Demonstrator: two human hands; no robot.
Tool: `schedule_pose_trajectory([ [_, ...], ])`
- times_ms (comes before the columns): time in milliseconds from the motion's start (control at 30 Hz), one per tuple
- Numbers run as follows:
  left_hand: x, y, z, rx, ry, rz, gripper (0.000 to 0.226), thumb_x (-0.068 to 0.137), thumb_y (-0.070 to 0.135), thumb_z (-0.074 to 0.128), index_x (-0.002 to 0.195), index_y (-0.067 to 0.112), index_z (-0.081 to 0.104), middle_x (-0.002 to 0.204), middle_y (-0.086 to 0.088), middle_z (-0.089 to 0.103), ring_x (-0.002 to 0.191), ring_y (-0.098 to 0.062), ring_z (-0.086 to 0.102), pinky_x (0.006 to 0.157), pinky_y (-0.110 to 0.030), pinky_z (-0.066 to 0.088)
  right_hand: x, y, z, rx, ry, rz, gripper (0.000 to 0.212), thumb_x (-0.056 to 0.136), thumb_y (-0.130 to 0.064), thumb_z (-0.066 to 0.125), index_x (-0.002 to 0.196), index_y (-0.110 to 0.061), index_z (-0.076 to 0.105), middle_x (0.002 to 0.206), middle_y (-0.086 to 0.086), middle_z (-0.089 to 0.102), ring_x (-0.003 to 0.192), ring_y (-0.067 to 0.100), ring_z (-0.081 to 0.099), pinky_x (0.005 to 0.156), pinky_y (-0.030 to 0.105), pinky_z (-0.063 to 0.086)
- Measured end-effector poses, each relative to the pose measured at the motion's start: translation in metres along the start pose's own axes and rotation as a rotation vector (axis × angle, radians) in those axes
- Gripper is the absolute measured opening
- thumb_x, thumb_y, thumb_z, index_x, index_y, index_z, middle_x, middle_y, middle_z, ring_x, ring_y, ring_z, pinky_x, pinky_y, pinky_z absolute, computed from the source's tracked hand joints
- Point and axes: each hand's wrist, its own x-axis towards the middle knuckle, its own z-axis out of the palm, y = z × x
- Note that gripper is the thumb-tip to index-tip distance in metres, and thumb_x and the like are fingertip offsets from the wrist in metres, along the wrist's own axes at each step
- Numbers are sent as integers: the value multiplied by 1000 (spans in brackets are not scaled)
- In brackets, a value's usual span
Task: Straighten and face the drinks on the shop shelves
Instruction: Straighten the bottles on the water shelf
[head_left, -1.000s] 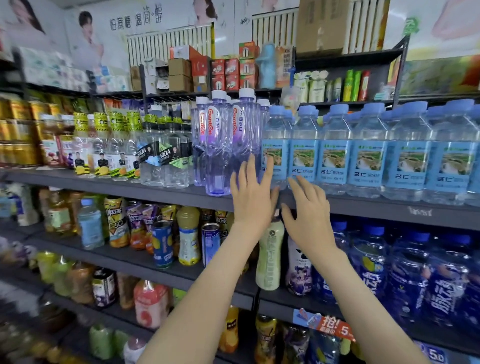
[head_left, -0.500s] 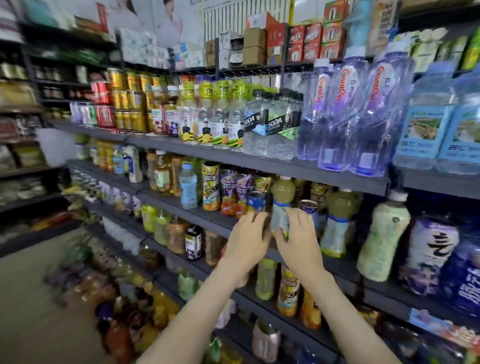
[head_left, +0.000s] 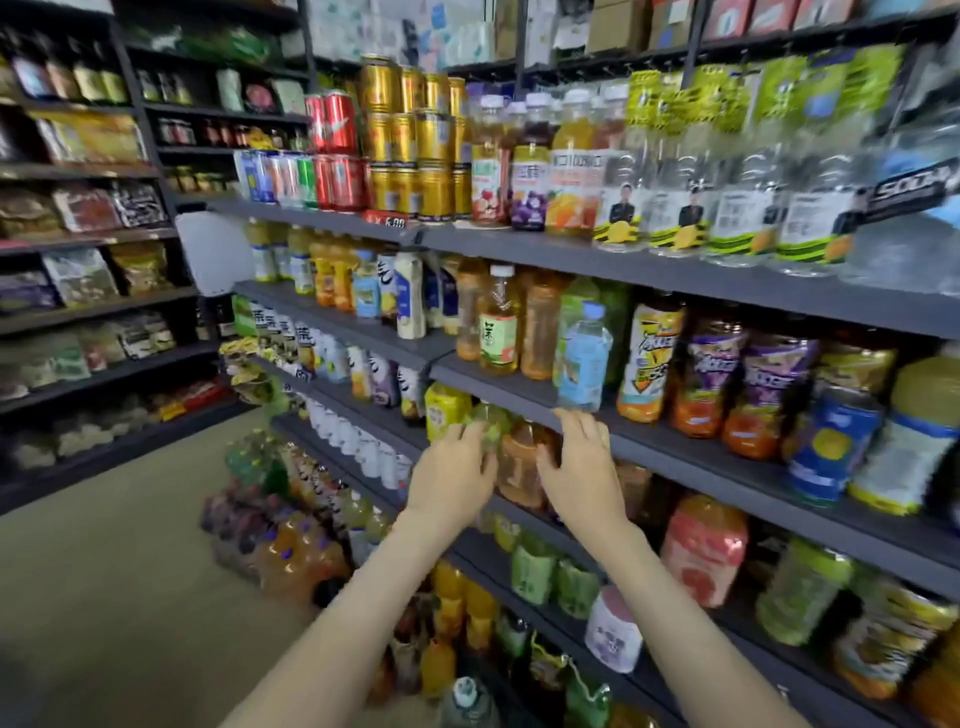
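Head view: left hand (head_left: 452, 480) and right hand (head_left: 582, 470) are apart, flanking an amber bottle (head_left: 521, 467) in the row below the shelf lip (head_left: 701, 467). Blur hides whether either hand grips it. Risk: the right fingertips sit at that lip, just under the pale blue bottle (head_left: 584, 358), so a bump could tip it. The green bottle (head_left: 488, 423) is packed close and a fast twist may topple it.
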Motion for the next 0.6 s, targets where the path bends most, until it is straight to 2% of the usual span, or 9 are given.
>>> schedule_pose_trajectory([
  [133,32,-73,-4,-12,8,-18,43,98,26,44,138,14,40,129,-7,49,114,-26,48,83,-34,48,39,-35,61,25,-36,34,48,95,-17,51,140,-10,37,137,5,41,131,22,29,107,29,25],
  [367,113,-211,9,2,1,-43,40,98,30,43,136,15,42,123,-6,50,103,-21,54,74,-30,48,145,-67,193,77,-17,115,49,94,-19,52,140,-10,37,139,7,40,134,24,29,108,34,29],
  [467,163,-282,3,56,-10,-72,36,98,30,42,131,14,44,117,-6,51,98,-23,55,68,-28,44,203,-88,261,174,-13,181,50,94,-19,54,140,-12,37,138,8,40,132,25,31,107,37,31],
  [600,231,-369,-18,120,-31,-79,38,99,28,41,133,12,44,120,-8,52,101,-26,53,72,-29,44,283,-127,339,267,31,262,57,92,-19,57,142,-7,33,141,13,37,132,28,32,105,37,34],
])
